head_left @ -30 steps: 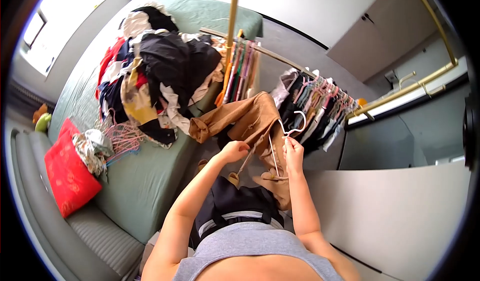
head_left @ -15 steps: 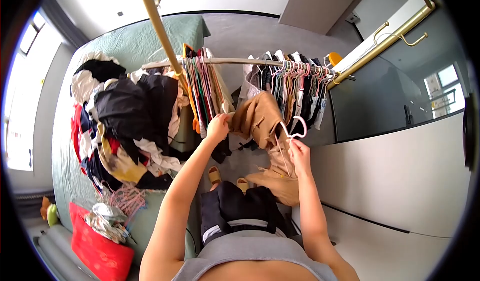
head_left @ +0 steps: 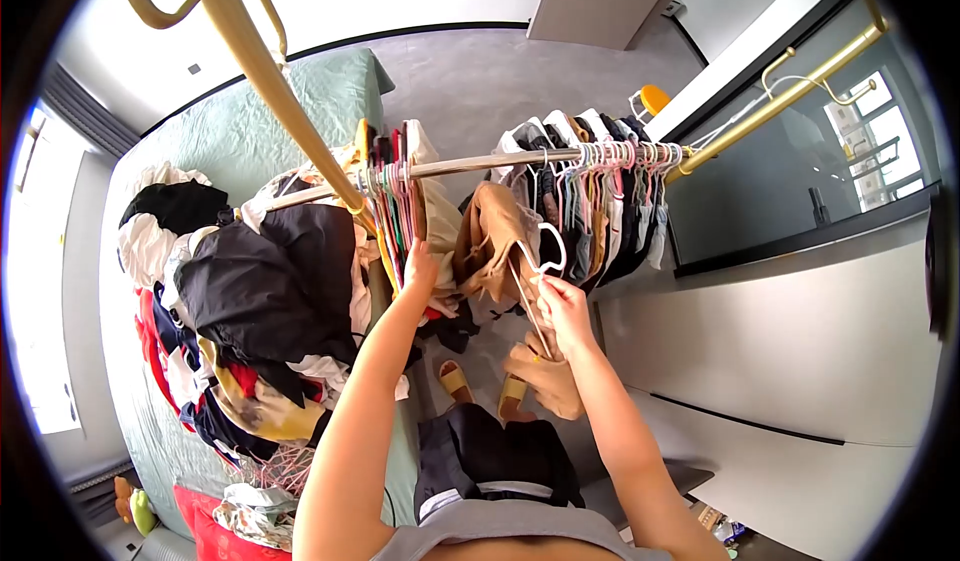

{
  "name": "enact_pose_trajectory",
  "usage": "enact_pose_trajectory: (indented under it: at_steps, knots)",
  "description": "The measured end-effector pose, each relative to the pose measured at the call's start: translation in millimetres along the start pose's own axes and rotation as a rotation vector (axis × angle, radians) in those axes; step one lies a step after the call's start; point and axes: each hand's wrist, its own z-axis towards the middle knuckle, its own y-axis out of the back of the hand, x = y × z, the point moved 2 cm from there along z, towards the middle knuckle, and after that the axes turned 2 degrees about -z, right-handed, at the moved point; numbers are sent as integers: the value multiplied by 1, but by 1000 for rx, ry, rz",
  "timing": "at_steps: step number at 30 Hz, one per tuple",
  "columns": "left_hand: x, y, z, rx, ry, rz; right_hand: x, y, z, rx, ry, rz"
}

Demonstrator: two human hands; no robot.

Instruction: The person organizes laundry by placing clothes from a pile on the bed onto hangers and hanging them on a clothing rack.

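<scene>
My right hand (head_left: 563, 311) is closed around a pale hanger (head_left: 556, 241), just under its curved hook. A tan garment (head_left: 492, 229) hangs over this hanger, and its lower folds drop below my hand. My left hand (head_left: 420, 267) is beside the left bunch of hanging clothes (head_left: 384, 201), against the edge of a garment there. Its fingers look drawn together, but what they hold, if anything, is hidden. Both hands are below the metal rail (head_left: 470, 165), with the tan garment between them.
More clothes (head_left: 600, 206) on hangers crowd the rail's right end. A gold post (head_left: 270, 91) with hooks rises at left. Clothes lie heaped, including a black garment (head_left: 270, 271), on the green-covered bed (head_left: 130, 351). Pale cabinets (head_left: 780, 341) stand at right. Slippers (head_left: 455, 381) show below.
My left hand has moved off the tan garment to the left bunch of clothes. My right hand has shifted left and slightly down with the hanger. The camera view has shifted too.
</scene>
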Motion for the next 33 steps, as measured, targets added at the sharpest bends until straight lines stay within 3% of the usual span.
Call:
enact_pose_trajectory:
  at_steps: [3,6,10,16,18,19,20,23,26,28,29,30,31,33]
  knots:
    - [5,-12,-18,-11,17,12,-11,-23,42,-53,6,18]
    - [10,-5,-31,189,-17,7,-16,-39,92,-95,61,17]
    - [8,-20,-50,-137,100,-88,-29,-40,169,-150,83,50]
    - [5,-4,-68,-458,179,-420,-50,-22,248,-202,180,-92]
    - [2,8,-63,-530,201,-611,-51,-20,264,-176,152,-304]
    - [2,18,-59,-582,227,-746,-60,-10,278,-144,191,-626]
    - [2,25,-52,-621,239,-729,-67,0,292,-106,237,-947]
    - [10,47,-19,-712,265,-651,-55,9,305,-130,413,-1358]
    - [20,73,35,-569,180,-407,-42,30,316,-165,464,-1504]
    - [22,73,74,-419,228,-246,-37,49,326,-178,459,-1527]
    - [30,77,86,-92,385,-256,-49,77,351,-150,301,-1440]
    - [39,82,87,35,485,-95,-5,69,312,-71,129,-1236]
    - [49,87,87,182,562,73,-8,84,320,-75,143,-1237]
    - [52,59,90,104,552,364,-15,115,344,-65,152,-1314]
